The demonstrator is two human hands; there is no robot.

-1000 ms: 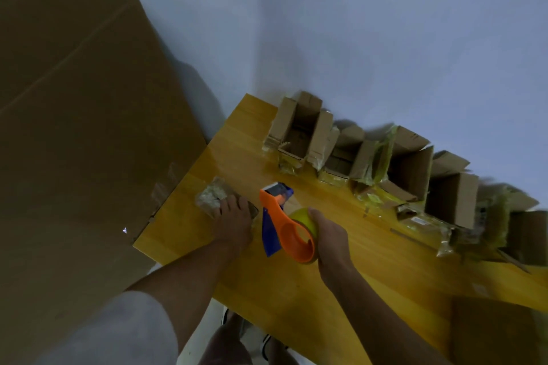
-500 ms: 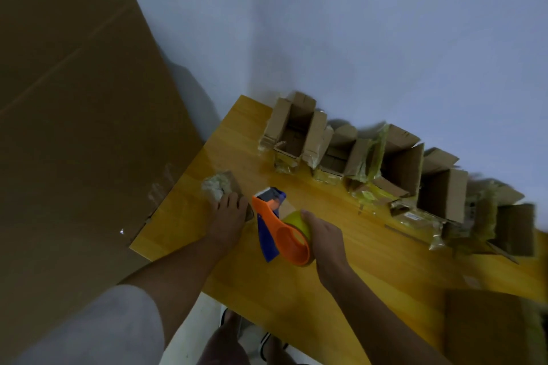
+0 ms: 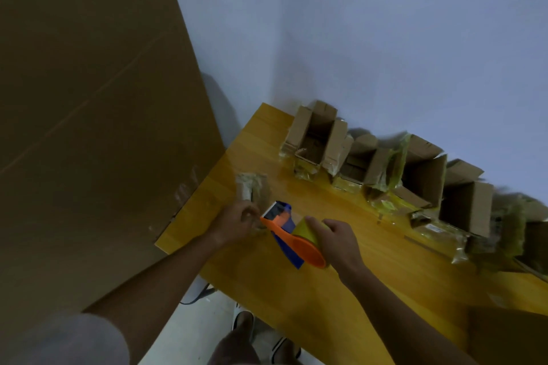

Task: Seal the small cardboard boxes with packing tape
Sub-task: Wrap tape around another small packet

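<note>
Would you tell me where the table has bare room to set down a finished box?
Bare wood lies between the right hand and the row of open boxes, and along the near table edge. The wall side is crowded.

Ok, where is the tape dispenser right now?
In the head view the tape dispenser is at the table's near-left end, gripped by the right hand, beside the left hand.

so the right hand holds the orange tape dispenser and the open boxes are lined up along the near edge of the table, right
Not quite. In the head view the right hand does hold the orange tape dispenser, but the open boxes line the table's far edge, against the wall.
</note>
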